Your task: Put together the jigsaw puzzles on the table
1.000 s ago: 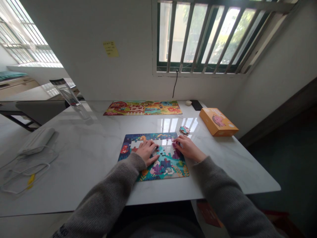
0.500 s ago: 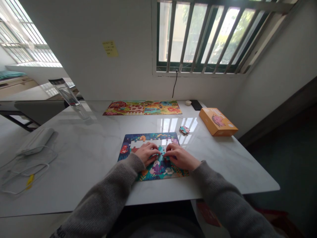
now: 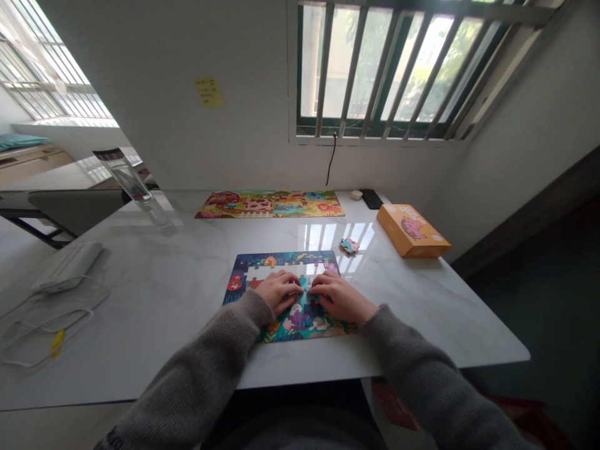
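A colourful jigsaw puzzle (image 3: 244, 269) lies flat on the white marble table (image 3: 178, 275) in front of me, with a bare white gap in its upper part. Both my hands rest on its middle. My left hand (image 3: 278, 291) has its fingers bent, tips pressed down near a teal piece (image 3: 304, 285). My right hand (image 3: 341, 299) faces it with fingers curled, tips meeting the same piece from the right. Whether either hand grips the piece or only presses on it is hidden by the fingers.
A small heap of loose pieces (image 3: 349, 245) lies right of the puzzle, an orange box (image 3: 412, 230) beyond it. A finished puzzle (image 3: 269, 204), a black phone (image 3: 372, 199) and a clear bottle (image 3: 131, 181) stand at the back. A white adapter with cables (image 3: 68, 265) lies left.
My right hand came from the puzzle's right edge to its middle, and my left hand curled its fingers. Both sets of fingertips now meet at the teal piece.
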The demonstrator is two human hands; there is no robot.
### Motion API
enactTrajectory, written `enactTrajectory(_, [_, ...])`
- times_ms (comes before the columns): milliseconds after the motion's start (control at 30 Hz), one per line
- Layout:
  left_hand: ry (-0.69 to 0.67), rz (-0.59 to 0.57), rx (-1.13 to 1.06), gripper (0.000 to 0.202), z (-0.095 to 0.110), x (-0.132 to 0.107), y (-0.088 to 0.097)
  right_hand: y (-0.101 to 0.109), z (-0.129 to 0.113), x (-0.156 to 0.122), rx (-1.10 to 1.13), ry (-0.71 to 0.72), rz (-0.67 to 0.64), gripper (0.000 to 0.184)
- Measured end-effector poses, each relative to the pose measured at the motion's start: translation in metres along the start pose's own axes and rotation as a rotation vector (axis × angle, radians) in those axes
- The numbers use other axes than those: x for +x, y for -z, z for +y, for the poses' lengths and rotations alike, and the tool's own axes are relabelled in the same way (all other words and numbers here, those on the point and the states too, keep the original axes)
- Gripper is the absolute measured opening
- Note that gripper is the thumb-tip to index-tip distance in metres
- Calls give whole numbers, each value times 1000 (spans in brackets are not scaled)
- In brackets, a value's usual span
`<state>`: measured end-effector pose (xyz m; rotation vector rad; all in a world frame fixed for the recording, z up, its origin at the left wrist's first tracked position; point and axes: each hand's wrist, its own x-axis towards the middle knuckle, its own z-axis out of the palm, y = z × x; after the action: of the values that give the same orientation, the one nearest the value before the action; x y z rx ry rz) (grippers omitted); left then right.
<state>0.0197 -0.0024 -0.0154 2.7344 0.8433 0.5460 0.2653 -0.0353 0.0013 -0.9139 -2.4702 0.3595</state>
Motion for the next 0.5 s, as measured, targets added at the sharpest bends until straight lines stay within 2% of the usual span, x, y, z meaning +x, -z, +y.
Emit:
enactTrajectory(133, [-3, 18, -20, 19, 3, 0, 2, -4, 1, 1, -3, -4, 56, 34])
enactTrajectory(233, [-15, 37, -28, 19, 3, 0, 3, -3, 14, 2, -30, -60, 208, 31])
enactTrajectory(367, [-35, 107, -29, 19, 1, 0, 3, 8, 57, -3, -156, -238, 456, 27])
enactTrajectory(500, [-44, 137, -13, 20, -1, 0, 2, 15, 102, -10, -298, -543, 554, 27])
